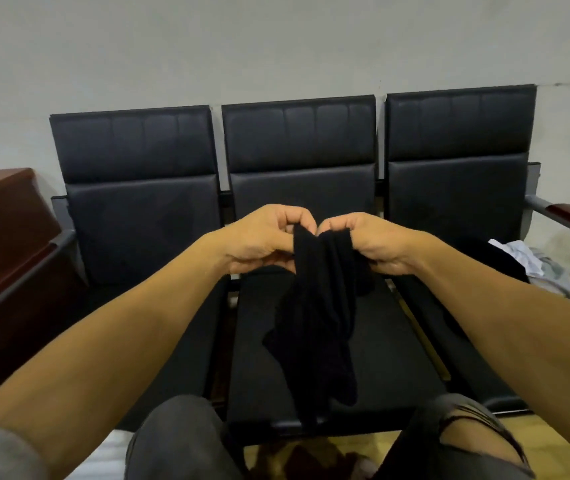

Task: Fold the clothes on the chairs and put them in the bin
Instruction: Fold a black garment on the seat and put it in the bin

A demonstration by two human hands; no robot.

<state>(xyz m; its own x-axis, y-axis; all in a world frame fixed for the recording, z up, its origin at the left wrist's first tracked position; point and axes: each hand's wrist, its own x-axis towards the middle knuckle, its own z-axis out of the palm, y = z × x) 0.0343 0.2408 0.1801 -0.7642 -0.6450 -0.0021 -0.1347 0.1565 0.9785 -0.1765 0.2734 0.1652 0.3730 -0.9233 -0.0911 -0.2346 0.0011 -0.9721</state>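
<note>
A black garment [318,323] hangs bunched from both my hands above the middle seat [263,386] of a row of three black chairs. My left hand [263,237] pinches its top edge on the left. My right hand [370,242] grips the top edge beside it, the knuckles of the two hands almost touching. The cloth's lower end drapes down to the seat's front edge. More clothes [533,261], black, white and grey, lie heaped on the right chair. No bin is in view.
A reddish wooden cabinet [3,216] stands left of the chairs. A metal armrest with a wooden top [567,216] sticks out at the right end. A grey wall is behind. My knees in dark trousers [179,441] are at the seat's front edge.
</note>
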